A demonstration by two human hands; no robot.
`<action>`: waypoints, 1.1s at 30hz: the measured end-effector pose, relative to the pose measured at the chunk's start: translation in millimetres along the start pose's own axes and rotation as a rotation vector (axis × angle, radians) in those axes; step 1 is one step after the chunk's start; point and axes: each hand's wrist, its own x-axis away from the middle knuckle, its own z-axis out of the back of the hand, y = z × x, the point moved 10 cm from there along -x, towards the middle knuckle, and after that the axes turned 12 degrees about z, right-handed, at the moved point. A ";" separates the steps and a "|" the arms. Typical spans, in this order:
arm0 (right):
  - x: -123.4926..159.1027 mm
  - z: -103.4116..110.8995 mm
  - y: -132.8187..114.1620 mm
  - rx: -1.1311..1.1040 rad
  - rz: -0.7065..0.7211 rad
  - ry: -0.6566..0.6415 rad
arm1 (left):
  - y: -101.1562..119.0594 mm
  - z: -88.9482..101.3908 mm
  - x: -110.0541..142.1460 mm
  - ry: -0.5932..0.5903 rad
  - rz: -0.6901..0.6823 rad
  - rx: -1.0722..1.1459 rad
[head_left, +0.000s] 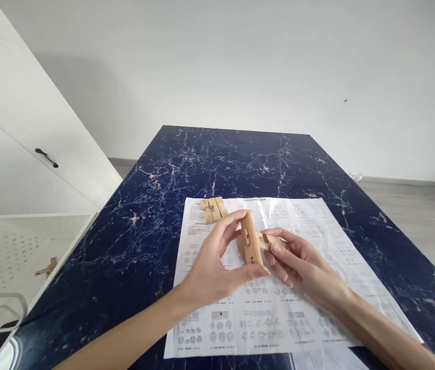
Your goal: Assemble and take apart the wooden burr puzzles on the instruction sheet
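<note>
My left hand (pixel 221 262) grips a flat wooden puzzle piece (pixel 254 246) between thumb and fingers. This piece stands tilted, with a slot in its face and dark marks on it. My right hand (pixel 298 257) pinches a notched wooden puzzle piece (pixel 275 240) whose left end meets the slotted piece; how deep it goes in, I cannot tell. Part of another wooden surface shows behind the slotted piece, mostly covered by my left fingers. Beneath both hands lies a printed instruction sheet (pixel 275 339) with small diagrams. Near its top left sits a cluster of interlocked wooden pieces (pixel 213 209).
A dark blue marbled table (pixel 217 159) carries the sheet. At the left are a white cabinet (pixel 17 113) with a black handle and a perforated white chair (pixel 5 262), with a wooden cross-shaped piece (pixel 48 267) near it. A pale wall (pixel 240 61) rises behind the table.
</note>
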 end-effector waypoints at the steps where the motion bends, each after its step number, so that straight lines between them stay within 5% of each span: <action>1: -0.3 -1.9 -0.5 -0.001 0.000 -0.014 | 0.2 -1.4 0.2 0.000 -0.007 -0.014; 14: 9.2 -16.7 10.6 -0.056 -0.078 -0.293 | 5.0 -1.6 1.1 -0.139 -0.032 -0.075; 22: 10.3 -16.3 15.4 -0.093 -0.108 -0.234 | -3.7 -2.7 3.5 -0.036 0.056 0.046; 27: 20.5 -35.8 14.8 -0.199 -0.132 -0.452 | -16.2 -22.4 7.2 -0.176 0.148 0.028; 33: 19.8 -38.5 8.5 -0.259 -0.098 -0.476 | -12.7 -17.9 3.7 -0.212 0.110 0.085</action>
